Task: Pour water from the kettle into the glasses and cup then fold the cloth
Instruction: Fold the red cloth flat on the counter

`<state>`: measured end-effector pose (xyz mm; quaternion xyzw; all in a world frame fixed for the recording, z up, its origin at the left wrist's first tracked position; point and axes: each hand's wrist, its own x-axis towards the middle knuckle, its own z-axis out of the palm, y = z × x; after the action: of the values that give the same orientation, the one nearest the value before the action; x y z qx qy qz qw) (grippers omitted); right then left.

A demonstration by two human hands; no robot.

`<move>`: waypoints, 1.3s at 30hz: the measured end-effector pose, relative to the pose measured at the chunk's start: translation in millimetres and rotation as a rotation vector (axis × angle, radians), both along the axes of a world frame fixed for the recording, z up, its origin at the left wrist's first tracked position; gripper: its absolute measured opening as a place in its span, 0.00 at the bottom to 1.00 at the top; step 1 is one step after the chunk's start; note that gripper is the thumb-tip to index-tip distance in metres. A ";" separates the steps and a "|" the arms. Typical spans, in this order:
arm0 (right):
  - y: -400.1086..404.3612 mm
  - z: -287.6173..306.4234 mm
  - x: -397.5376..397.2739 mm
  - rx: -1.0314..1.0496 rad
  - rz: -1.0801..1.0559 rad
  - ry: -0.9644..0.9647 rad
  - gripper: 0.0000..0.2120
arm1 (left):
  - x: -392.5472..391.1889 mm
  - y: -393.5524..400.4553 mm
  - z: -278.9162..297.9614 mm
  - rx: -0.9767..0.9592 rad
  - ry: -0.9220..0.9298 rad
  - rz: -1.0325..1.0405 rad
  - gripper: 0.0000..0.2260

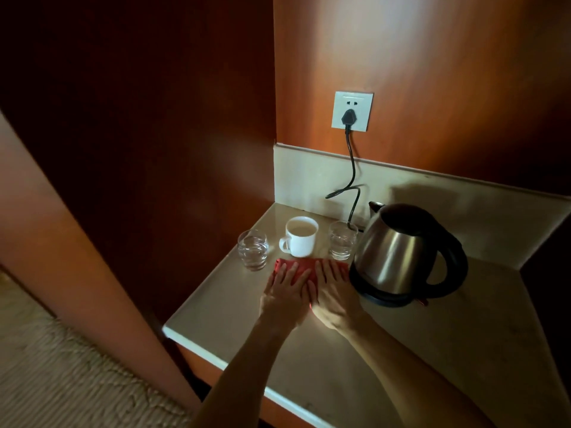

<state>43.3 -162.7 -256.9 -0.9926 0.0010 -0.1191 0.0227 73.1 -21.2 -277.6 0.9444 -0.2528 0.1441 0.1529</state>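
Now both hands, left hand (pixel 285 290) and right hand (pixel 333 288), press flat-fingered on the folded red cloth (pixel 304 267), where a forward slide could topple the near clear water glasses (pixel 340 244).

Red cloth (pixel 304 267) just left of the silver, black-handled kettle (pixel 398 248); white cup (pixel 301 239) and clear glasses beyond it; cream counter (pixel 417 350); reddish-brown wall (pixel 448 72).

Steel kettle (pixel 398 251): upright on black base, right side of counter, spout pointing far-left, black handle toward right.
White cup (pixel 301 236): upright, filled, handle facing left, far centre.
Left glass (pixel 252 249) and right glass (pixel 341 240): clear, upright, holding water, flanking cup.
Red cloth (pixel 309 268): flat, near side of cup, partly covered.
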 end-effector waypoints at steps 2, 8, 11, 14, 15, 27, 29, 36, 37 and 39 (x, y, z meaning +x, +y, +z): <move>8.3 4.7 -9.5 0.003 0.030 -0.005 0.28 | -4.9 9.0 -1.5 0.044 0.012 0.037 0.17; 19.1 -5.2 -46.7 -0.001 0.146 0.034 0.27 | -41.0 34.9 -14.2 0.240 0.027 0.020 0.20; 20.5 -7.4 -78.4 -0.035 0.218 0.074 0.28 | -77.9 39.6 -5.3 0.246 0.012 0.006 0.21; 20.9 -3.4 -114.8 -0.026 0.218 0.056 0.28 | -120.0 41.6 4.6 0.264 -0.052 -0.029 0.21; 21.1 -3.4 -128.5 -0.015 0.205 0.051 0.28 | -133.9 41.7 8.4 0.264 -0.049 -0.031 0.22; -28.0 -7.1 -185.5 -0.014 0.158 0.187 0.31 | -181.9 -13.6 35.6 0.199 0.135 -0.025 0.27; -36.1 -10.5 -174.6 -0.012 0.168 0.155 0.29 | -172.2 -22.3 33.1 0.211 0.139 -0.014 0.27; -21.7 -19.2 -90.5 0.049 0.187 -0.074 0.21 | -100.5 -15.0 10.2 0.135 0.115 0.053 0.21; -9.8 -17.4 -77.7 0.058 0.193 -0.079 0.22 | -89.6 -8.0 9.9 0.098 0.115 0.091 0.21; 17.4 -15.2 -58.8 0.081 0.206 -0.082 0.21 | -71.5 15.4 8.5 0.050 0.112 0.133 0.22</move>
<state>-15.5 -145.3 -272.1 -0.9800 -0.0971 -0.1566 0.0751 1.6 -5.7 -269.1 0.9693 -0.1839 0.0943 0.1332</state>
